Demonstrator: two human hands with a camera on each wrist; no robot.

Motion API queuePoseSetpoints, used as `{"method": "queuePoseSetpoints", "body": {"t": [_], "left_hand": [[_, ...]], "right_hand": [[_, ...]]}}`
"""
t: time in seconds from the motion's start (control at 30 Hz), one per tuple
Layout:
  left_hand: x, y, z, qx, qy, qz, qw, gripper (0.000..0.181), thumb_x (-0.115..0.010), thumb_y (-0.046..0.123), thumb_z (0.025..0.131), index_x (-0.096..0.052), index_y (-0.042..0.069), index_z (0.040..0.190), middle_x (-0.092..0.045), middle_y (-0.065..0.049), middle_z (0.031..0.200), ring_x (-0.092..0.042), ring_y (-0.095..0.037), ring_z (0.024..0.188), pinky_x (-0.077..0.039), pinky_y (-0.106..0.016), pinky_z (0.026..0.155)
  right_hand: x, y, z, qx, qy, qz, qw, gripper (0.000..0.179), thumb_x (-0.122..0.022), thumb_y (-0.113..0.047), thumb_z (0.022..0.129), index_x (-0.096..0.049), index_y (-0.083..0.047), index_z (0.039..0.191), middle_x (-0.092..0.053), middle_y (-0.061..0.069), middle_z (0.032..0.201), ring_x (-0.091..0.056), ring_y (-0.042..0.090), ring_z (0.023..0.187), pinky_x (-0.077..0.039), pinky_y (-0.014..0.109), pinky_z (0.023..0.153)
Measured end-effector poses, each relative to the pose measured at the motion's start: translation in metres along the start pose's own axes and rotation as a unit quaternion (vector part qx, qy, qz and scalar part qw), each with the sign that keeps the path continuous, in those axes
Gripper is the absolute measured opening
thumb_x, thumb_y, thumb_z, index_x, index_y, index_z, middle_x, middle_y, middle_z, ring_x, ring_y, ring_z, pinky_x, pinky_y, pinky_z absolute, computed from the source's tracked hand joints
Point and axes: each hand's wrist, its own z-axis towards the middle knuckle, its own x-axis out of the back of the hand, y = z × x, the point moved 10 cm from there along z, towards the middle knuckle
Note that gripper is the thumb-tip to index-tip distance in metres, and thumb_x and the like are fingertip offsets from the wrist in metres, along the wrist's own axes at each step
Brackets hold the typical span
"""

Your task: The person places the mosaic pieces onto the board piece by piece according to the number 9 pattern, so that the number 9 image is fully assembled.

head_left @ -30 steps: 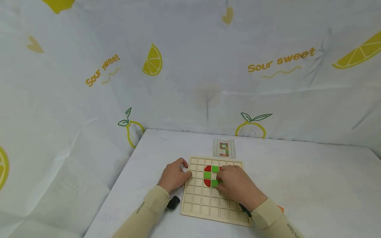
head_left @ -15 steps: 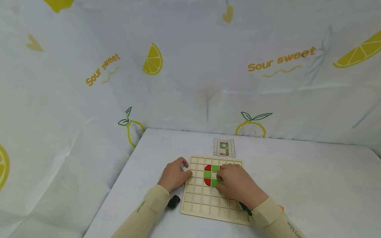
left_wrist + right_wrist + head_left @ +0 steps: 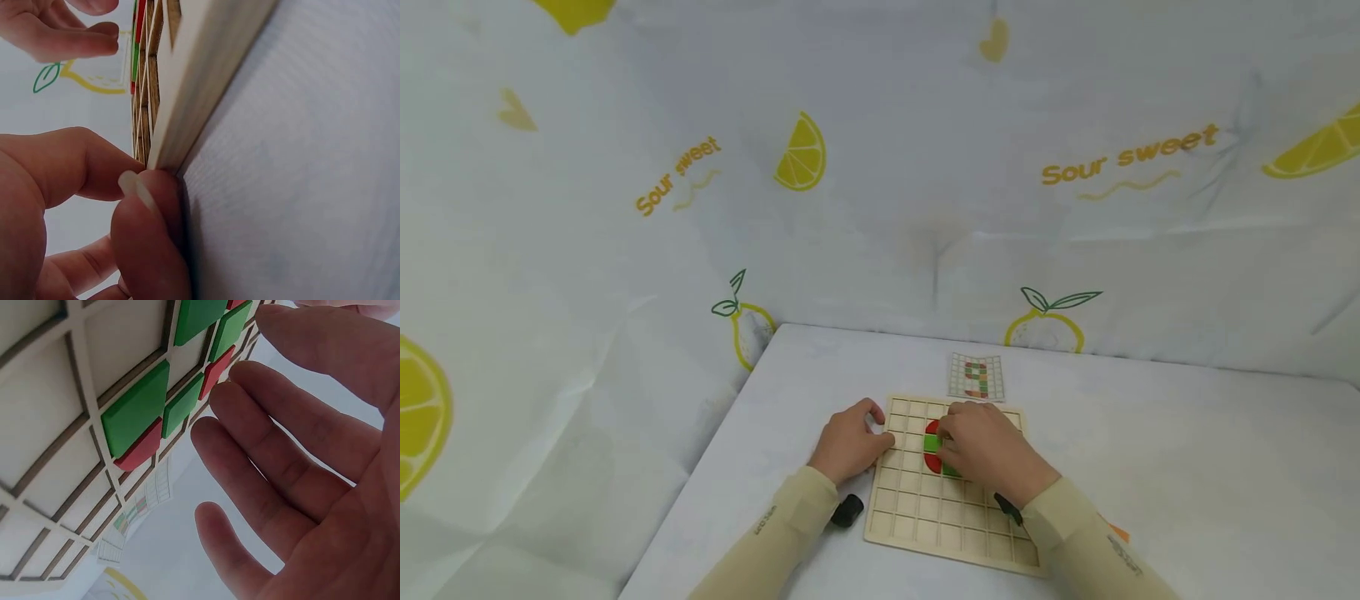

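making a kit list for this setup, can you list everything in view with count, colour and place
board: 1, pale wood, on the table
green pieces: 4 seen, green, on the board
red pieces: 3 seen, red, on the board
card: 1, pale with coloured pattern, beyond the board
orange thing: 1 seen, orange, right of the board, partly hidden
black things: 2, black, by the wrists, unclear what
table: 1, white, under the board
backdrop: 1, white with lemon prints, around the table
sleeves: 2, beige, on the forearms
left hand: 1, bare, at the board's left edge
right hand: 1, bare, over the board
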Motion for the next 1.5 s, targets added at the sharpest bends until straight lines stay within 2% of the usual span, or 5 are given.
{"method": "queuePoseSetpoints", "body": {"t": [0.17,0.5,0.7,0.97,1.5], "left_hand": [[-0.001,0.001,0.0,-0.004,0.0,0.004,1.0,0.025,-0.075,0.025,0.092,-0.066,0.015,0.113,-0.067,0.001,0.069,-0.06,-0.013,0.055,-0.047,-0.03,0.057],[0.0,-0.001,0.003,-0.001,0.002,0.006,1.0,0.024,-0.075,0.026,0.092,-0.066,0.016,0.112,-0.067,0.002,0.068,-0.061,-0.014,0.055,-0.046,-0.031,0.057],[-0.007,0.005,0.003,-0.007,-0.005,0.007,0.9999,0.025,-0.075,0.025,0.092,-0.066,0.015,0.113,-0.067,0.001,0.07,-0.061,-0.014,0.055,-0.047,-0.031,0.057],[-0.004,0.0,0.003,-0.002,0.001,0.007,1.0,0.026,-0.075,0.026,0.092,-0.066,0.015,0.114,-0.066,0.0,0.074,-0.06,-0.015,0.057,-0.046,-0.031,0.056],[-0.004,-0.002,0.0,0.013,-0.006,0.012,0.9998,0.024,-0.074,0.025,0.094,-0.065,0.016,0.114,-0.067,-0.002,0.075,-0.062,-0.016,0.06,-0.046,-0.03,0.057]], "right_hand": [[-0.003,-0.001,0.003,0.008,0.002,-0.002,1.0,0.004,-0.085,-0.017,0.089,-0.083,-0.013,0.088,-0.071,-0.006,0.085,-0.06,0.009,0.075,-0.058,0.04,0.085],[-0.008,0.0,0.007,0.003,-0.01,-0.01,0.9999,0.006,-0.086,-0.018,0.089,-0.082,-0.015,0.085,-0.067,-0.006,0.082,-0.057,0.008,0.072,-0.053,0.032,0.071],[0.007,0.012,-0.012,0.006,-0.004,-0.027,0.9996,0.009,-0.082,-0.017,0.091,-0.078,-0.015,0.083,-0.064,-0.007,0.08,-0.055,0.009,0.074,-0.055,0.039,0.08],[0.025,0.068,-0.059,-0.091,-0.024,-0.021,0.9953,0.012,-0.08,-0.022,0.093,-0.082,-0.011,0.099,-0.073,-0.003,0.095,-0.069,0.018,0.09,-0.058,0.052,0.097],[0.027,0.14,-0.17,-0.228,-0.092,-0.025,0.9688,0.025,-0.091,-0.033,0.085,-0.081,-0.016,0.101,-0.071,-0.004,0.095,-0.066,0.018,0.091,-0.062,0.051,0.09]]}}
